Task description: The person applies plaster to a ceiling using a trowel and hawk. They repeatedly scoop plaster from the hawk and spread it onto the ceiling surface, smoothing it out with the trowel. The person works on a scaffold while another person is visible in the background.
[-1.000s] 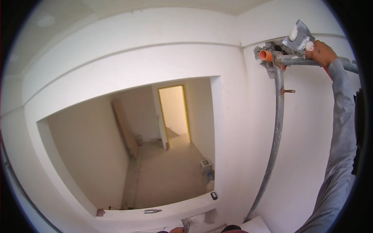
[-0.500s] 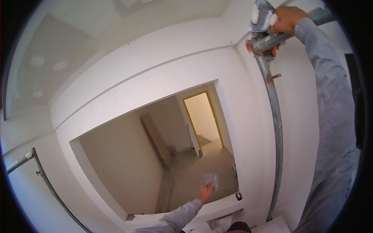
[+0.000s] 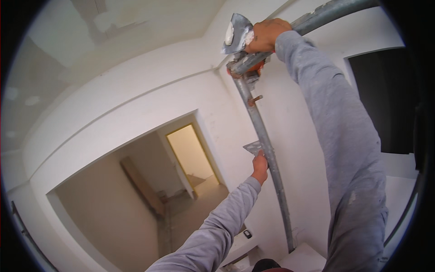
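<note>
High up, my right hand (image 3: 268, 35) is closed on a wide putty knife (image 3: 238, 32) with white compound on its metal blade. That hand rests by the scaffold joint (image 3: 235, 68), against a grey horizontal pipe (image 3: 333, 16); whether it also grips the pipe is hidden. Lower down, my left hand (image 3: 259, 167) is closed round a second putty knife (image 3: 253, 147), its blade tilted up and pointing left. The left hand is beside the upright scaffold pipe (image 3: 277, 181); I cannot tell whether they touch.
A wide wall opening (image 3: 122, 167) on the left shows a room with a leaning board (image 3: 141, 188) and a yellow-framed doorway (image 3: 192, 156). A small black device (image 3: 247, 234) lies on the sill. A dark panel (image 3: 383, 99) is at right, a patched ceiling (image 3: 149, 31) above.
The view has swung right, so the scene shifts left. My left hand has risen with its putty knife from over the opening to beside the upright pipe. My right hand stays at the scaffold joint.
</note>
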A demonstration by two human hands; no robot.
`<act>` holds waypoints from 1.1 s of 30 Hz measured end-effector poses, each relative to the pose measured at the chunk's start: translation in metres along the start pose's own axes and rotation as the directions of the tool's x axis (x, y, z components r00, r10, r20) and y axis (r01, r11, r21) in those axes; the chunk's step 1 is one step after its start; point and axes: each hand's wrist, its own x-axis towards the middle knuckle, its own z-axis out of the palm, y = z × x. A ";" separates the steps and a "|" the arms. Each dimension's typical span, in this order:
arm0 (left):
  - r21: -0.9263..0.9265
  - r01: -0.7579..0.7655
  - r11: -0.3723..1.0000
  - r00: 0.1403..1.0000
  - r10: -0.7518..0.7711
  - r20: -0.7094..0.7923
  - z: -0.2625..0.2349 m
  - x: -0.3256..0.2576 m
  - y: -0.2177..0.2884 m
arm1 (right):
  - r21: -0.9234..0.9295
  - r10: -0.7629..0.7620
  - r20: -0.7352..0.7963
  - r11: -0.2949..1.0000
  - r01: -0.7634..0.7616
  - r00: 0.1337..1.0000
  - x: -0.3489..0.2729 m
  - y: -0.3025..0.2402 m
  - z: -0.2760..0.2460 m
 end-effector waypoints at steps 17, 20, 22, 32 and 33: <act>-0.289 0.003 0.957 0.995 0.027 0.100 0.015 -0.021 -0.009 | 0.099 0.079 0.001 0.992 -0.078 0.997 0.007 -0.025 -0.012; -0.297 -0.029 0.955 0.993 0.061 0.099 0.024 -0.021 -0.010 | 0.264 0.003 -0.162 0.964 0.040 0.987 -0.019 -0.014 -0.020; -0.244 -0.075 0.967 0.994 0.092 0.057 0.024 -0.022 -0.012 | 0.435 0.047 -0.057 0.900 -0.018 0.997 -0.078 -0.019 -0.025; -0.280 -0.173 0.944 0.981 0.192 0.040 0.005 -0.001 -0.017 | 0.308 0.543 0.815 -0.111 -0.945 0.202 -0.673 -0.044 0.031; -0.275 -0.155 0.949 0.984 0.174 0.044 0.013 -0.013 -0.017 | 0.227 0.543 0.839 -0.298 -0.927 0.031 -0.734 -0.042 0.032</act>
